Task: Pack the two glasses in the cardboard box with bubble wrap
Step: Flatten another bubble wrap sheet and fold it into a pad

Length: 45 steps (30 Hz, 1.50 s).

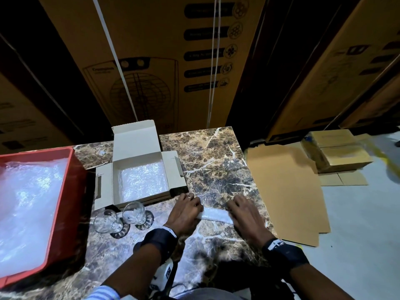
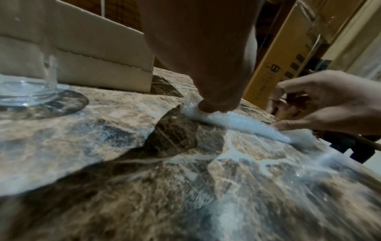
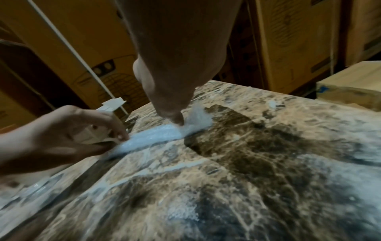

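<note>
Desk (image 1: pixel 216 161): marble-patterned slab, glossy, brown with white veins.
Red tray (image 1: pixel 71 191): plastic, at the left edge, holding spare bubble wrap.
Cardboard box (image 1: pixel 138 146): pale, open, lid raised, at the far edge; floor lined with bubble wrap.
Two glasses (image 1: pixel 121 217): clear, stemmed, upright, unwrapped, just before the box.
Bubble wrap roll (image 1: pixel 214 215): thin, soft, whitish, lying mid-desk.
Left hand (image 1: pixel 186 211) and right hand (image 1: pixel 246 213) each pinch one end. Advice: roll evenly and keep both ends level.

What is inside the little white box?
A sheet of bubble wrap lines the bottom of the open cardboard box. No glasses are in it. Whatever lies beneath that sheet is covered.
</note>
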{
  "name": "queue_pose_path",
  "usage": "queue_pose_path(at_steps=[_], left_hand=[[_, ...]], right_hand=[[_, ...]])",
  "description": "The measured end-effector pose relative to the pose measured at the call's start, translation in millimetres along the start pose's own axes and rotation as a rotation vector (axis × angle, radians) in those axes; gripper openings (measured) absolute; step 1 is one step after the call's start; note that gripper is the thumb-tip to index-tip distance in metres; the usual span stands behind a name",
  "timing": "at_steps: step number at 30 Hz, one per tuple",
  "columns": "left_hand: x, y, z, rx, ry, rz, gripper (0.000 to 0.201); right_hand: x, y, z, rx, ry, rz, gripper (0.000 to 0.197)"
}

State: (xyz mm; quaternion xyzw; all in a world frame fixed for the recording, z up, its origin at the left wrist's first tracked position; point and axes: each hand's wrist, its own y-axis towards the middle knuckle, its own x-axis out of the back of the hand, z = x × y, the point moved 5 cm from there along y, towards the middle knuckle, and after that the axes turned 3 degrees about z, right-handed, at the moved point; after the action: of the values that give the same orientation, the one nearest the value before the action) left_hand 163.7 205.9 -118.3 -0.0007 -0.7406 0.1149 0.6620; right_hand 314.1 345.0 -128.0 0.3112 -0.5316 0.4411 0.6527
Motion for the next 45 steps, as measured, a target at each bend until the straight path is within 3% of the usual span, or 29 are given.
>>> queue_pose_path(at_steps=[4,11,16,19,22,27,34,42,45], left_hand=[[-6.7,-0.2,-9.2,-0.081,-0.009,-0.057,0.022],[-12.6,-8.5,1.2,-0.052,-0.152,-0.111,0.033],[-19.1,-21.7,10.1,-0.01,-0.246,-0.111,0.02],[-13.4,-28.0,3.6,0.005,-0.244,-0.139,0.026],[-13.4,-29.0,-3.3,0.014,-0.138,-0.128,0.029],[-14.6,-24.2,-10.6,0.045,-0.046,-0.091,0.019],[-7.8,-11.2,-15.2,0.042,0.009,-0.049,0.033],[-6.7,-12.3,-17.8,0.019,0.008,-0.099,0.023],[-10.4,-19.4,-14.4,0.071,-0.033,-0.097,0.015]], right_hand=[[-14.7,4.3,22.5,0.196,-0.051,0.116,0.032],[-5.9,-3.5,12.6,0.245,0.052,0.177,0.06],[-8.1,-9.8,0.6,0.219,0.193,0.234,0.054],[-7.6,-16.1,-3.8,0.196,0.206,0.231,0.051],[-5.7,-19.8,-6.5,0.155,0.209,0.208,0.036],[-5.5,-21.0,-0.2,0.099,0.04,0.204,0.03],[2.6,-36.7,9.9,0.033,-0.001,0.188,0.013],[0.2,-70.4,33.6,0.141,-0.002,0.277,0.015],[-3.5,-75.7,38.7,0.148,0.005,0.289,0.021]])
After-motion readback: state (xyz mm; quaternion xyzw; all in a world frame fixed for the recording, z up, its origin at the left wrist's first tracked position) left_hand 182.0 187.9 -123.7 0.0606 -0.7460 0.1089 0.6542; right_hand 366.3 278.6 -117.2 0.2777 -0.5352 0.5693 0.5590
